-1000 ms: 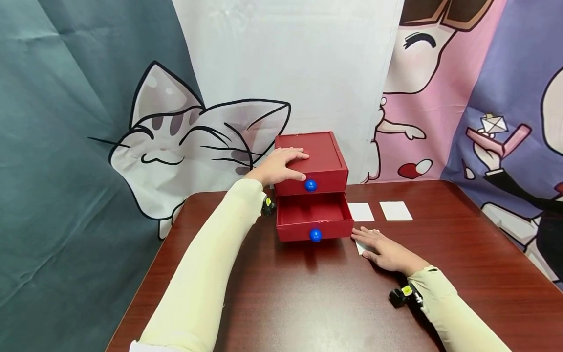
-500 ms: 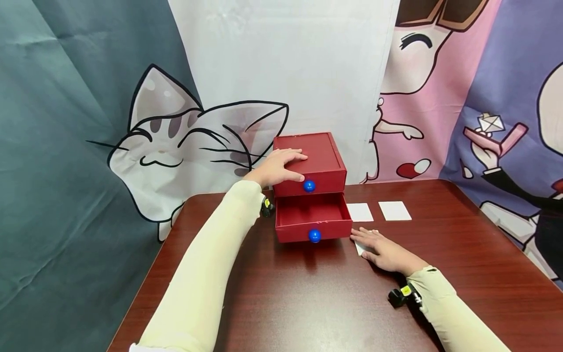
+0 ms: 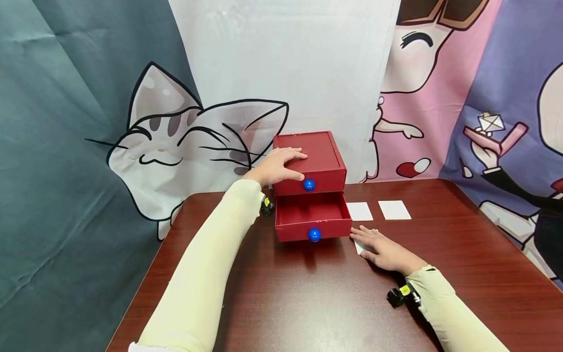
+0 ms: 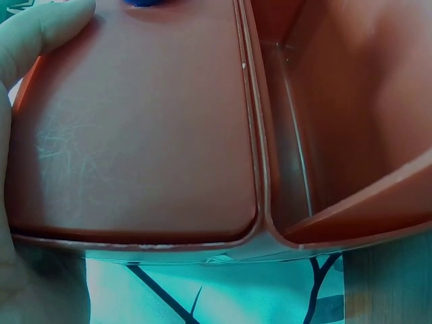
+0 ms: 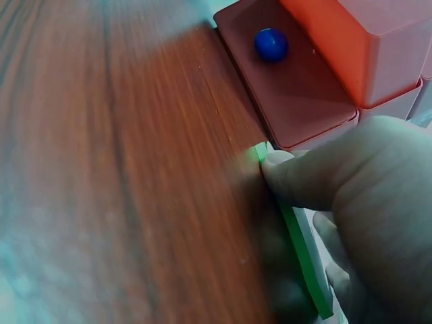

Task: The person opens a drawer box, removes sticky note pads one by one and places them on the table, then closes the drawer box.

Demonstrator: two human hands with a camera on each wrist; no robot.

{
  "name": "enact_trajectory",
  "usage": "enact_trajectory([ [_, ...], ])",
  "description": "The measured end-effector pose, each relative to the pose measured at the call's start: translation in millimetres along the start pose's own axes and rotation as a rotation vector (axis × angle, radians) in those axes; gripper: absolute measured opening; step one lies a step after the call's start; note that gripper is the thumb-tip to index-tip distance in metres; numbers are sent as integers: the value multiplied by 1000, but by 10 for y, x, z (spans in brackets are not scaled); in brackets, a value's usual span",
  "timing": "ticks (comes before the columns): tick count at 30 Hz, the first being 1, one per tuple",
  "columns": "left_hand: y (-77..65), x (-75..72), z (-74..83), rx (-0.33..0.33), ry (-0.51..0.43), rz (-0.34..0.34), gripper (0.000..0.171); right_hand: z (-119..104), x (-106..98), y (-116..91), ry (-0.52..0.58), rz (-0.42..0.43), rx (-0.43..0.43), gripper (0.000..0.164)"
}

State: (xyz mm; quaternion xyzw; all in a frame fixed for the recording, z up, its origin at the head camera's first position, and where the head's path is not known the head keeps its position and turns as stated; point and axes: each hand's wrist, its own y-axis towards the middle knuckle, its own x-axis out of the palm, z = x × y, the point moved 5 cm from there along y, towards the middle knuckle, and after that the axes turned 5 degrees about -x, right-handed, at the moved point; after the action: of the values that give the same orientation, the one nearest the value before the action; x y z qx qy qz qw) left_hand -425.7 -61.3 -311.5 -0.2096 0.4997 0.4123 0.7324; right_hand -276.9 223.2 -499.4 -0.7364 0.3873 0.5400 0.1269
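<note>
- Plainly, we have a red box [image 3: 323, 151] with two drawers before us, standing near the back of the brown table [image 3: 264, 298].
- Its upper drawer [image 3: 330, 182] is pushed in, so what it holds is hidden from us.
- Its lower drawer [image 3: 291, 231] stands out toward us, its red floor and walls in sight; the rear part lies under the upper drawer.
- Each drawer front bears a round blue knob [image 3: 314, 234].
- Our left hand [image 3: 276, 165] rests on the front left of the box's top, fingers stretched and slightly apart, the thumb over the upper drawer's front, just beside its knob.
- Our right hand [image 3: 383, 250] lies over a white card with a green edge [image 5: 304, 253], fingers extended, thumb touching that edge; how firmly it presses we cannot tell.
- This card sits flat on the table, just right of the lower drawer's front corner; whether the two touch we cannot tell.
- Behind it, two more white cards [image 3: 395, 210] lie apart from each other, right of the box.
</note>
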Motion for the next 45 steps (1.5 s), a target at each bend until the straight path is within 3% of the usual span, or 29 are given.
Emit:
enact_trajectory([
  [5,7,12,3,12,1,0,69,4,-38,8,22,18,28,66],
  [11,-2,2,11,18,3,-1,68,-43,-154,55,62,102,81,74],
  [18,-1,-13,33,23,1,-3,69,-225,-289,231,230,190,122,90],
  [26,-18,-17,39,20,10,-2,67,-378,-286,476,353,266,285,113],
  [34,-17,-9,42,15,5,-1,69,-377,-243,631,394,344,390,117],
  [45,-18,-9,30,7,-8,5,68,-350,-205,771,479,394,414,115],
])
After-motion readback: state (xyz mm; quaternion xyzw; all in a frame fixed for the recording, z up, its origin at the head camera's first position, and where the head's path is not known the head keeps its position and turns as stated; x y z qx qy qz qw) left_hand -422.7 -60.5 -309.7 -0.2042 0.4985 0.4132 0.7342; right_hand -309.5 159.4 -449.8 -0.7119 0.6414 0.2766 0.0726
